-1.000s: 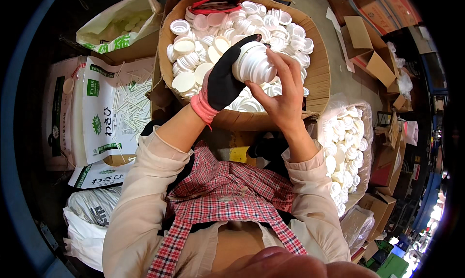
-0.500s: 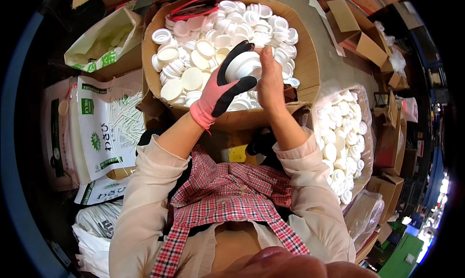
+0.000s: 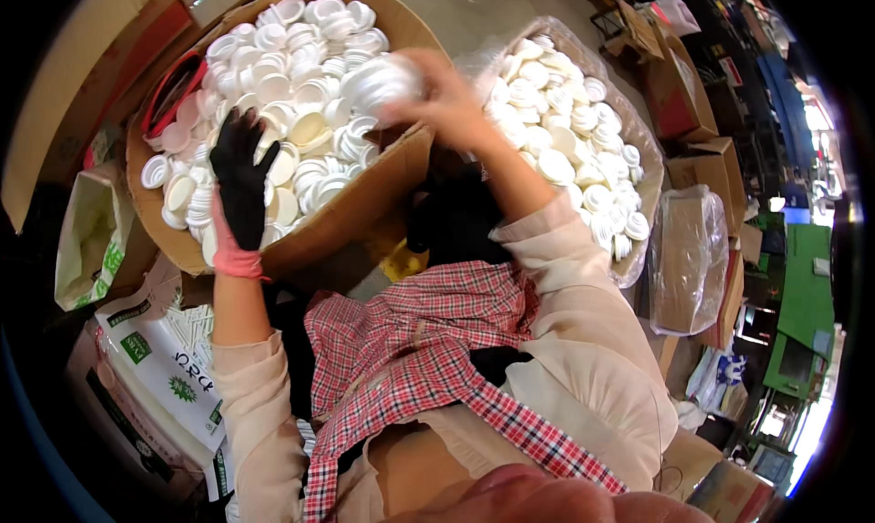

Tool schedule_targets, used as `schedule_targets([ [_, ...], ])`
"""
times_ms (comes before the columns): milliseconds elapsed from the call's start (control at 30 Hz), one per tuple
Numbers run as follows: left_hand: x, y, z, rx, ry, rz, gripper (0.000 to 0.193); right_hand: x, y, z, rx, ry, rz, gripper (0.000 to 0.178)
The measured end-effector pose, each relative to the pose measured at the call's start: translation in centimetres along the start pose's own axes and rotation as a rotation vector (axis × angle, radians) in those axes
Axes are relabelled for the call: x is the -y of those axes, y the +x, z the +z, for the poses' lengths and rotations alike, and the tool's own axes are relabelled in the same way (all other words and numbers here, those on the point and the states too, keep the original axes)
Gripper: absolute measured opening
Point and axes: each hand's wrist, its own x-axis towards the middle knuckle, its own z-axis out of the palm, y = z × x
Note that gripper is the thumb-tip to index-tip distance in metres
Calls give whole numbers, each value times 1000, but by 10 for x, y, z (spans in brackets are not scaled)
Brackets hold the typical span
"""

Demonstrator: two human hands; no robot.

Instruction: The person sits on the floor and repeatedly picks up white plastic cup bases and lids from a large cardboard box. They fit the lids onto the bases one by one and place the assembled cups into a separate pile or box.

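My left hand point(image 3: 241, 179), in a black glove with a pink cuff, lies spread on the white plastic caps point(image 3: 301, 86) heaped in a cardboard box point(image 3: 365, 199). My right hand point(image 3: 447, 99), bare, holds a blurred stack of white caps point(image 3: 378, 81) above the box's right edge. To the right, a bin lined with clear plastic point(image 3: 629, 149) is full of more white caps.
A red-rimmed object point(image 3: 169, 90) lies at the box's left side. White and green printed sacks point(image 3: 169, 359) sit at lower left. Cardboard boxes point(image 3: 679, 95) and a plastic-wrapped carton point(image 3: 688, 259) stand to the right. A red checked cloth point(image 3: 410, 359) covers my lap.
My left hand has let go of the cap stack and dropped onto the caps in the box. My right hand carries the stack rightward. The view has swung to the right.
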Motion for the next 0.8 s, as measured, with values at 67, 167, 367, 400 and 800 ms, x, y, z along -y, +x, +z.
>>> schedule_targets([
  [67, -12, 0, 2, -70, -25, -34, 56, -48, -19, -92, -357, -341, 68, 63],
  [167, -13, 4, -9, -21, 45, -23, 50, -164, -77, -205, -583, -676, 613, 75],
  [367, -15, 6, -47, -67, 33, 39, 43, -247, -79, -233, -671, -1134, 707, 76],
  [400, -13, 10, -64, -13, 80, 107, 43, -247, -69, -238, -657, -1120, 440, 66],
  [800, -46, -3, -51, -274, 260, 214, 34, -90, 78, 167, 634, -587, -335, 39],
])
